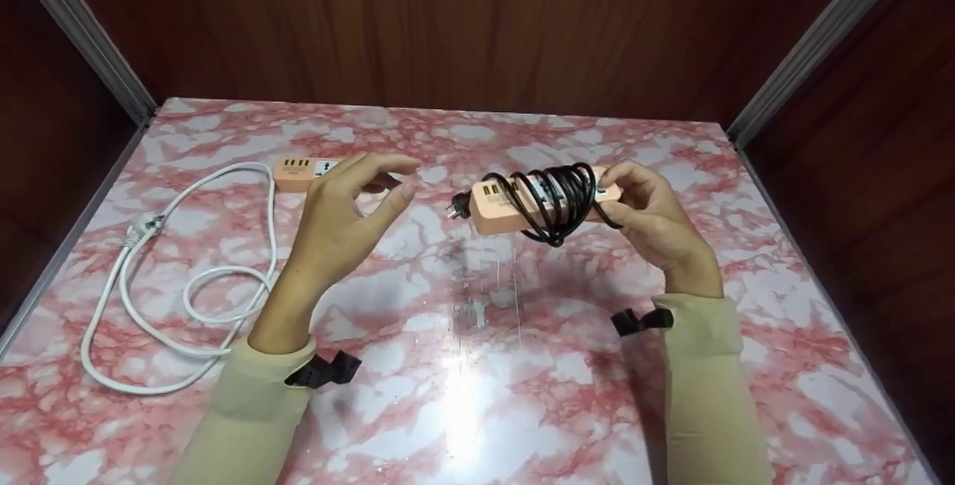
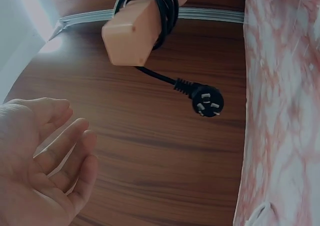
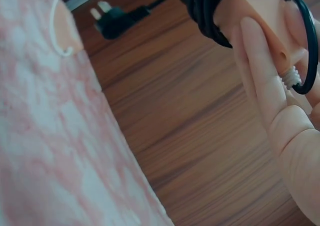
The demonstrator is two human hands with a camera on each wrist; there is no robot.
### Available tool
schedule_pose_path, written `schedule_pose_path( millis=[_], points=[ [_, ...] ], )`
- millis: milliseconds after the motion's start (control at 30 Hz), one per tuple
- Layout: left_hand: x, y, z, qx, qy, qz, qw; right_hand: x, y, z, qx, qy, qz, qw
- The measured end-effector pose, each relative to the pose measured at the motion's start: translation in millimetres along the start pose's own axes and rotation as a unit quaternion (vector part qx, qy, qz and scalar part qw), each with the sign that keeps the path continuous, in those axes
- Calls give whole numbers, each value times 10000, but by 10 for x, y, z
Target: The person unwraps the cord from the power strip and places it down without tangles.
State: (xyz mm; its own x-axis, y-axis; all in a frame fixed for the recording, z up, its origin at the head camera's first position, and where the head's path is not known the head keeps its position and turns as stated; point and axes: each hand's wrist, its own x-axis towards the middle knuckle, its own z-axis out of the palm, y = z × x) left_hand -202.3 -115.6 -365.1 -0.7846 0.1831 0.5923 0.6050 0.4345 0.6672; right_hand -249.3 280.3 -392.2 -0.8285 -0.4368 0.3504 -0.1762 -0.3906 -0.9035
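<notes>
An orange power strip with a black cord wound round its body is held above the table by my right hand, which grips its right end between thumb and fingers. The cord's black plug hangs off the far end with its metal prongs showing. My left hand is raised to the left of the strip, apart from it, its fingers loosely bent with nothing between them. Behind the left hand, a second orange power strip lies on the table, partly hidden.
A white cord lies in loose loops on the table's left side, with a white plug among them. The table has a red and white marbled top. Dark wooden panels stand at the back and sides.
</notes>
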Motion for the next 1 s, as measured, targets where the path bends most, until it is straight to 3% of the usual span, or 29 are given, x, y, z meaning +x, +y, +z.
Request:
schedule_pose_path(
  millis=[333,667,767,900,1000],
  points=[
    [22,-29,17,-85,50,104,9999,-4,-17,36,729,39,-477,9962],
    [-23,-63,-24,-65,121,51,9999,79,64,47,1353,76,-610,9889],
    [-21,-56,-27,-56,127,29,9999,87,78,24,1889,-64,-794,9788],
    [-2,-45,-16,-72,158,-13,9998,67,86,-16,2773,-290,-1017,9550],
    [9,-41,3,-88,127,-2,9999,36,95,-49,3135,-392,-1147,9418]
  ],
)
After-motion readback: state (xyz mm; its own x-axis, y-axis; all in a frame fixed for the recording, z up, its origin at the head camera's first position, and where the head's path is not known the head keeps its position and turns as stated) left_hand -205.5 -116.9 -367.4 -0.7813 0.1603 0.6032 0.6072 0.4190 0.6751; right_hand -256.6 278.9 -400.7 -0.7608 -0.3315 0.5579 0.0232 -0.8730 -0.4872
